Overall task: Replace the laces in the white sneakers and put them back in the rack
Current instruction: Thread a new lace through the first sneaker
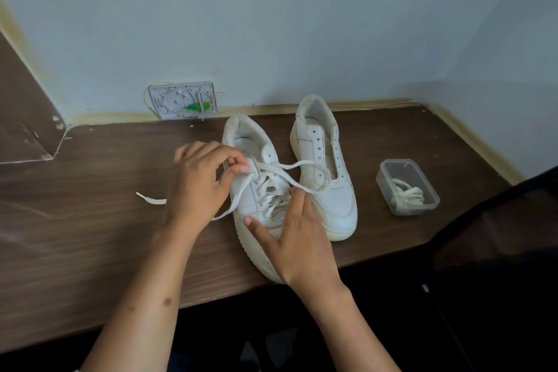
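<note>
Wood-grain desk (90,220) meets pale blue wall (271,24).

Half-laced white sneaker (256,190) beside laceless sneaker (324,166); spare lace (406,194) coiled in tub

The sneakers (259,190) looked like smooth white leather with yellowed rubber soles, their flat lace (302,164) woven cloth, while the table (90,220) showed matt dark wood-grain laminate, the container (407,187) at right clear glossy plastic, and the wall (271,24) matt paint.
</note>
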Demonstrator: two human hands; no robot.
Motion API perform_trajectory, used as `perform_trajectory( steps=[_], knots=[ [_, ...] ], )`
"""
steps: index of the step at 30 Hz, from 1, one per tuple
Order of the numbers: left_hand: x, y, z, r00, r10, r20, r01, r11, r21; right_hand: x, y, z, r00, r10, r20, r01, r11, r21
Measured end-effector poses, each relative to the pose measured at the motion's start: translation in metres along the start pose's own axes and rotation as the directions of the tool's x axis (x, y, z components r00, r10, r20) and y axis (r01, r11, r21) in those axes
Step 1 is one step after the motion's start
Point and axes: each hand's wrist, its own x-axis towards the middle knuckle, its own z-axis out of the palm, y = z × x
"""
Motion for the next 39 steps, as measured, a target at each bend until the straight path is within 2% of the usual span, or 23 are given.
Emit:
perform_trajectory(
  steps=[3, 5, 7, 9, 11, 12, 14, 16, 18, 21, 24, 25, 27, 29, 30, 32, 35, 37, 39],
  knots=[
    [-0.001, -0.004, 0.002, 1.0, 0.002, 0.013, -0.002, 0.998, 0.062, -0.001, -0.001, 0.001, 1.0, -0.021, 0.005, 0.021, 0.999, -0.032],
    [0.0, -0.008, -0.004, 0.998, -0.049, -0.036, 0.052, 0.996, 0.068, 0.0, 0.0, 0.0, 1.0, -0.018, 0.015, 0.018, 0.999, -0.03],
    [0.0, -0.018, -0.015, 0.968, -0.182, -0.171, 0.195, 0.979, 0.063, -0.001, -0.001, -0.001, 1.0, -0.016, 0.019, 0.016, 1.0, -0.011],
    [-0.003, -0.026, -0.026, 0.895, -0.349, -0.276, 0.379, 0.923, 0.063, -0.001, -0.002, -0.001, 1.0, -0.012, 0.02, 0.012, 1.0, 0.011],
    [-0.006, -0.032, -0.029, 0.869, -0.425, -0.254, 0.455, 0.888, 0.071, 0.0, -0.001, 0.0, 1.0, -0.012, 0.016, 0.012, 1.0, 0.013],
    [-0.007, -0.033, -0.028, 0.896, -0.395, -0.202, 0.414, 0.908, 0.065, 0.0, 0.0, 0.0, 1.0, -0.009, 0.017, 0.009, 1.0, 0.011],
    [-0.005, -0.028, -0.023, 0.973, -0.224, -0.062, 0.225, 0.974, 0.016, 0.0, -0.001, -0.001, 1.0, -0.005, 0.024, 0.004, 1.0, 0.014],
    [-0.002, -0.018, -0.016, 0.998, -0.052, 0.039, 0.053, 0.998, -0.028, 0.0, -0.001, -0.001, 1.0, -0.005, 0.03, 0.005, 1.0, 0.014],
    [-0.001, -0.005, -0.008, 0.998, 0.036, 0.06, -0.035, 0.999, -0.01, 0.001, -0.002, 0.0, 1.0, -0.011, 0.023, 0.011, 1.0, 0.006],
    [-0.001, -0.003, -0.003, 0.998, 0.058, 0.013, -0.058, 0.998, 0.022, 0.002, -0.002, 0.001, 1.0, -0.004, 0.016, 0.004, 1.0, 0.008],
    [0.001, -0.016, -0.009, 0.992, -0.062, -0.105, 0.063, 0.998, 0.002, 0.002, -0.002, 0.001, 1.0, 0.006, 0.015, -0.007, 1.0, 0.014],
    [0.001, -0.022, -0.013, 0.972, -0.149, -0.18, 0.144, 0.989, -0.039, 0.001, -0.002, 0.001, 1.0, 0.007, 0.019, -0.007, 1.0, 0.017],
    [-0.002, -0.037, -0.024, 0.888, -0.343, -0.307, 0.326, 0.939, -0.106, 0.001, -0.002, 0.0, 1.0, 0.005, 0.022, -0.006, 1.0, 0.017],
    [-0.007, -0.049, -0.031, 0.819, -0.472, -0.326, 0.471, 0.878, -0.087, 0.001, -0.002, 0.0, 1.0, 0.004, 0.021, -0.004, 1.0, 0.02],
    [-0.009, -0.052, -0.032, 0.816, -0.498, -0.295, 0.504, 0.862, -0.061, 0.001, -0.002, 0.0, 1.0, 0.005, 0.021, -0.005, 1.0, 0.019],
    [-0.008, -0.05, -0.03, 0.87, -0.456, -0.186, 0.453, 0.889, -0.059, 0.001, -0.002, 0.001, 1.0, 0.005, 0.026, -0.005, 1.0, 0.01],
    [-0.002, -0.032, -0.024, 0.978, -0.21, -0.021, 0.207, 0.974, -0.096, 0.002, -0.003, 0.001, 1.0, 0.006, 0.028, -0.007, 1.0, 0.011],
    [0.0, -0.02, -0.016, 0.996, -0.069, 0.052, 0.072, 0.996, -0.048, 0.002, -0.002, 0.001, 1.0, 0.008, 0.025, -0.008, 1.0, 0.007],
    [-0.001, -0.015, -0.01, 0.998, -0.014, 0.067, 0.015, 1.0, -0.01, 0.002, -0.002, 0.002, 1.0, 0.01, 0.027, -0.01, 1.0, 0.0]
  ],
)
